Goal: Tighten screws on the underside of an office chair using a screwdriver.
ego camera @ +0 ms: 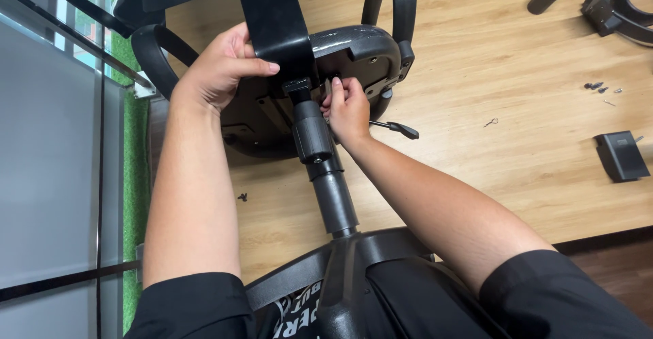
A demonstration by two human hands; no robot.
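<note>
Sleeves: short black sleeves were worn on both arms, each ended above the elbow with a plain hem.
Forearms: both were left bare from sleeve to wrist; no watch, band or glove was seen.
Left hand [219, 69]: no ring or covering was seen; the nails were kept short.
Right hand [348, 110]: it was likewise left uncovered, with short nails shown on the fingers.
Garment front: black fabric was seen at the lower edge, marked with white printed lettering that was partly hidden.
</note>
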